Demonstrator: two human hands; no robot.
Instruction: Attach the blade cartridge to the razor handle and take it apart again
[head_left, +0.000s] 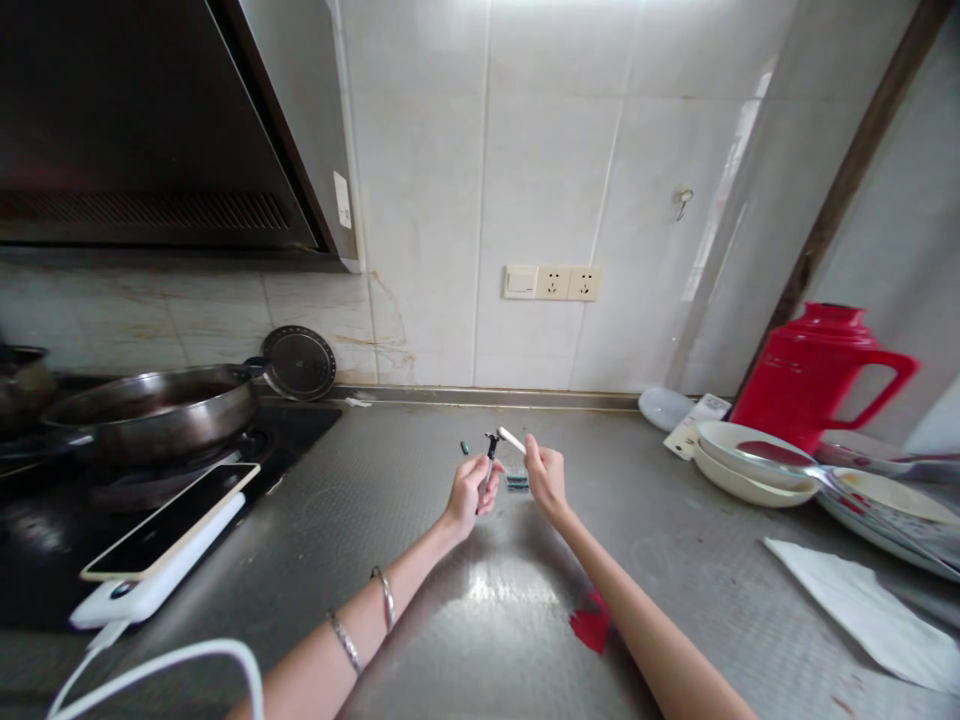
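Note:
My left hand (474,486) is closed round the dark handle of a slim razor (492,446), whose small T-shaped head points up. A white stick (511,439) with a rounded end is gripped in my right hand (545,474). Its tip comes close to the razor head; whether they touch I cannot tell. On the counter between and behind the hands lies a small clear pack with teal strips (517,482). A little green and black piece (464,448) rests left of the razor.
At left, a steel pan (157,405) sits on the black stove, near a phone (176,520) on a white power bank (161,565) with a cable. Red scraps (591,624) lie beneath my right forearm. Bowls (750,475), a red jug (817,375) and a white tissue (862,605) occupy the right.

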